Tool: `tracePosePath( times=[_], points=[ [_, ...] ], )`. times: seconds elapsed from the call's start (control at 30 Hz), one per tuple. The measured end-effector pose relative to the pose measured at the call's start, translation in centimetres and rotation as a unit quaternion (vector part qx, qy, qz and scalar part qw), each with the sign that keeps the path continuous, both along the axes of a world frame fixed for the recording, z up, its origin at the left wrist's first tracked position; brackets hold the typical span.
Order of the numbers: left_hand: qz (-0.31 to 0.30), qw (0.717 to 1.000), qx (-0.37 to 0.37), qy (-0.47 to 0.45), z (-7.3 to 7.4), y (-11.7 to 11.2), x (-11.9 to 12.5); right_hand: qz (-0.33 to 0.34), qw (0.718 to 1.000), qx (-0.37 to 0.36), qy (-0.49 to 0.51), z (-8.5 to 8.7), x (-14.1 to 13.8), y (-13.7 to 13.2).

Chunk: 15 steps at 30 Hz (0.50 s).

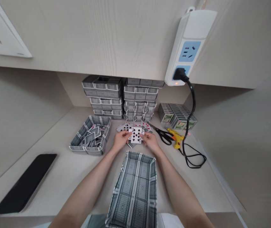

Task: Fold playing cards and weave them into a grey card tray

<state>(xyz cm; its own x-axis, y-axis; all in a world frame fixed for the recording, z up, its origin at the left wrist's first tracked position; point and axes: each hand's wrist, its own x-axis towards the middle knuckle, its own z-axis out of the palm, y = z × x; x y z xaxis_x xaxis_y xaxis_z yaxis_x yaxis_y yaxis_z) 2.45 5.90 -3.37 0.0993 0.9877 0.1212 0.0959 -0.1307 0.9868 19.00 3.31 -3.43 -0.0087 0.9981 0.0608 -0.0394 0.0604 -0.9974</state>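
Between my two hands is a playing card (136, 135), a nine of spades by its look, face up above other cards. My left hand (122, 139) pinches its left edge, and my right hand (150, 141) grips the right edge. Behind them, loose playing cards (125, 127) lie spread on the desk. Nearer to me, between my forearms, stands a long open box (135, 186) built of patterned playing cards. To the left, another card-built box (90, 134) contains a heap of loose cards and folded pieces.
Stacks of card-built boxes (140, 95) stand at the back. On the right lie black scissors (165, 135), a yellow glue gun (177, 137) with its cord, and packed card decks (178, 115). A black tablet-like slab (26, 183) is at left. A power strip (185, 47) hangs above.
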Motion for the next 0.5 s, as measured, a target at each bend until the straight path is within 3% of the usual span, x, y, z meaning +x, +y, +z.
tracePosePath(
  times=[0.27, 0.5],
  points=[
    [-0.008, 1.000, -0.015, -0.009, 0.7, -0.2, -0.1, -0.012, 1.000, -0.013, 0.020, 0.0, -0.1, 0.1],
    [-0.144, 0.978, -0.121, -0.088, 1.5, -0.5, -1.2, -0.006, 0.998, -0.018, 0.066, 0.0, 0.4, 0.2]
  ],
)
